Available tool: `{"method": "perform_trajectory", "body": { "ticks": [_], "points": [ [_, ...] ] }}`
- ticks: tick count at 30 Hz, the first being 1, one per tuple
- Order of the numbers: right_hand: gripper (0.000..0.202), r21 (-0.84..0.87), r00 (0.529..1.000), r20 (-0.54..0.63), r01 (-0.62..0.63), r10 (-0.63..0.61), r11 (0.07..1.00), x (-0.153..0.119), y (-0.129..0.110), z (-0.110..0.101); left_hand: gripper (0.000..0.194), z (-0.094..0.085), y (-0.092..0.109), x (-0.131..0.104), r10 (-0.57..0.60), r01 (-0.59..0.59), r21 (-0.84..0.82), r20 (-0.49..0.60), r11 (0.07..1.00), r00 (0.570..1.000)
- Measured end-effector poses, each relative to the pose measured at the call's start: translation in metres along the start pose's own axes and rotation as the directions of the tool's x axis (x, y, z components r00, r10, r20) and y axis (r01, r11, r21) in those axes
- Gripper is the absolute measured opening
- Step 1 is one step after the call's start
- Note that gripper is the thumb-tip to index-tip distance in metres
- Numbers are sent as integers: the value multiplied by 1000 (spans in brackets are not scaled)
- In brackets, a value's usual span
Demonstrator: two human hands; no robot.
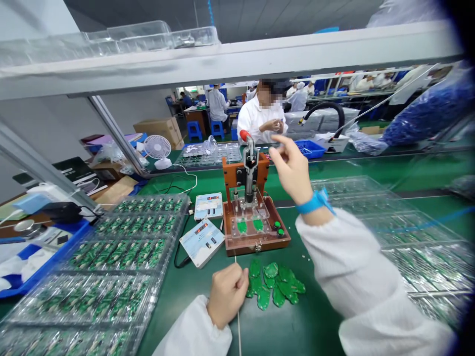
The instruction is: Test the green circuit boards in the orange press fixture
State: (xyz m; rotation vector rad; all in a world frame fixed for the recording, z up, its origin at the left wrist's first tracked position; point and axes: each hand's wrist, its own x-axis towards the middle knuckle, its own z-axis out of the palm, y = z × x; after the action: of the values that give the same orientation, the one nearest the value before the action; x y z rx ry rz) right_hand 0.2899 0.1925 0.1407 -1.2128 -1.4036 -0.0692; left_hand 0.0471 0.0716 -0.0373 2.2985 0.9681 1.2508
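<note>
My left hand [227, 292] is closed and rests on the green mat, just left of a loose pile of green circuit boards [284, 284]; what it holds, if anything, is hidden. Raised to the right of the red-tipped lever [245, 135], my right hand [291, 165] has its thumb and index finger apart, with nothing between them. A blue band is round that wrist. The lever belongs to a brown test fixture [256, 244], where two green boards [257, 224] lie under a clear plate. Two green buttons [280, 232] sit at the fixture's right.
Two white meter boxes [202, 242] with red digits stand left of the fixture. Trays of boards [118, 252] fill the left; clear trays [426, 262] lie at right. A fan [158, 148] and a blue bin [309, 149] stand behind. A person in white sits opposite, below a shelf [237, 62].
</note>
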Motion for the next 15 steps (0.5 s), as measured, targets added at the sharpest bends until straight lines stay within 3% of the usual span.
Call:
{"method": "perform_trajectory", "body": {
  "ticks": [2,5,7,12,15],
  "points": [
    [35,-23,993,-21,-113,112,993,-45,16,-10,37,-7,1,12,-42,45,35,-62,998,997],
    [26,-114,975,160,-140,157,984,-105,32,-10,10,-18,-2,43,-98,106,142,-60,984,993],
    [25,-134,956,255,-115,147,984,-133,36,-3,20,-21,-10,65,-114,113,239,-12,964,993],
    [22,-189,915,362,-113,176,976,-155,30,14,37,-6,-35,93,-103,56,390,101,919,989],
    [16,-178,899,384,-151,209,972,-148,28,15,39,1,-40,96,-62,36,386,53,922,997]
  ]
}}
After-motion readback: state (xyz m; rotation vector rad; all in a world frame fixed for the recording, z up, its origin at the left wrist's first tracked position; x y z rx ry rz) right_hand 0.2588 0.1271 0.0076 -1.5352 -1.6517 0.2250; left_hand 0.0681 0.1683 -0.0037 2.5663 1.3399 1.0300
